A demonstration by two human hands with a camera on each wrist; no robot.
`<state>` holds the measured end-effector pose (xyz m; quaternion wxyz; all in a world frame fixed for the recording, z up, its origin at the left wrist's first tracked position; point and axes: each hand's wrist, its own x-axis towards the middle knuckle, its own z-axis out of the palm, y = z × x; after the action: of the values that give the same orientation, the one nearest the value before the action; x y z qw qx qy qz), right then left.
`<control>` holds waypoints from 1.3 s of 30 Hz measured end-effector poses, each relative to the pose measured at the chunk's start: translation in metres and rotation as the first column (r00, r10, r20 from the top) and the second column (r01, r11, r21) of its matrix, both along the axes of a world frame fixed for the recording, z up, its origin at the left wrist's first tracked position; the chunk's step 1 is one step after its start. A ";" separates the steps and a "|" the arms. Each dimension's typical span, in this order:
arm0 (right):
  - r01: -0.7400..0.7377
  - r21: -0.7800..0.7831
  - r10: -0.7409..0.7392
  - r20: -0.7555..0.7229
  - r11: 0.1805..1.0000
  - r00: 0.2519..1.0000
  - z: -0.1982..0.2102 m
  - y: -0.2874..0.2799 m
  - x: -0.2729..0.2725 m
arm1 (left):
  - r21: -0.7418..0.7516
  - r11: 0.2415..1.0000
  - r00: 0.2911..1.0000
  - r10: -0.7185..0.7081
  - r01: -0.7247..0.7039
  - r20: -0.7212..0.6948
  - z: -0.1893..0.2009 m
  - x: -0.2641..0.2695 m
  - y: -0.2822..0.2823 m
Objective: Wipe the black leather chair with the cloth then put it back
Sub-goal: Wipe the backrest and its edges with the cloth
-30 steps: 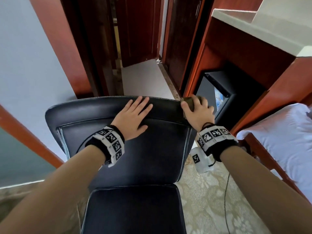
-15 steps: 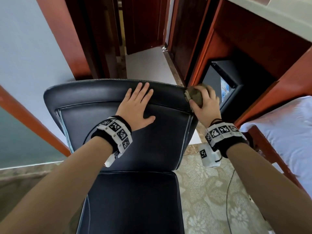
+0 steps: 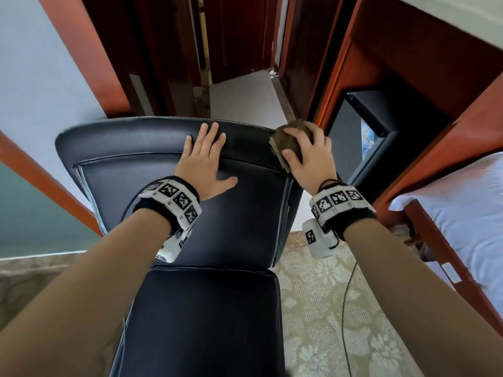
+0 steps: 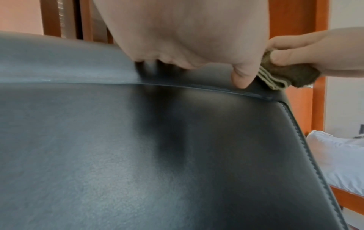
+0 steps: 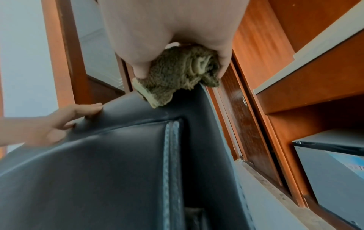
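The black leather chair (image 3: 141,170) faces me, its backrest (image 4: 138,147) upright and its seat (image 3: 206,322) below. My left hand (image 3: 204,161) lies flat on the top of the backrest with straight fingers. At the backrest's top right corner (image 5: 189,99), my right hand (image 3: 307,153) grips a folded olive-brown cloth (image 3: 288,145) and holds it against the leather. The cloth (image 5: 181,73) is bunched between thumb and fingers, and the cloth (image 4: 283,74) shows a pale folded edge.
A wooden cabinet with a small black fridge (image 3: 364,142) stands just right of the chair. A bed with white sheets (image 3: 462,213) is at far right. Dark wooden doors (image 3: 234,36) and a doorway lie behind the chair. Patterned carpet (image 3: 321,308) covers the floor, with a thin cable (image 3: 345,308) across it.
My right hand has come up over the backrest's top right corner, so more of the cloth shows. The left hand stays flat on the backrest top.
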<state>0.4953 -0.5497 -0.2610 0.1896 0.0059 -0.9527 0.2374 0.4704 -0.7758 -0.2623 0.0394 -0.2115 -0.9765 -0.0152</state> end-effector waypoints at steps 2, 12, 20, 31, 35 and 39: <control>-0.014 -0.012 0.014 -0.046 1.000 0.999 -0.005 0.003 0.005 | 0.007 1.000 1.000 0.014 -0.014 0.009 0.001 0.000 0.003; -0.115 0.145 0.094 0.140 0.983 0.986 0.029 -0.020 -0.024 | -0.058 0.994 0.993 0.094 -0.090 0.072 0.005 -0.003 0.003; -0.118 -0.100 0.126 0.081 0.988 0.989 0.006 0.017 -0.006 | -0.043 0.993 0.989 0.111 -0.107 0.097 0.007 0.000 0.005; -0.135 0.043 0.126 0.173 0.990 0.977 0.030 -0.016 -0.031 | -0.041 0.989 0.985 0.145 -0.142 0.091 0.006 -0.001 0.008; -0.181 0.003 0.180 0.098 0.983 0.979 0.020 0.002 -0.019 | -0.055 0.987 0.984 0.157 -0.153 0.081 0.004 0.001 0.009; -0.174 -0.048 0.177 0.053 0.984 0.983 0.012 0.010 -0.012 | -0.036 0.982 0.978 0.187 -0.184 0.096 0.005 0.002 0.013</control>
<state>0.4838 -0.5396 -0.2491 0.1406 0.0788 -0.9481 0.2740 0.4721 -0.7625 -0.2578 -0.0108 -0.1189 -0.9928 -0.0086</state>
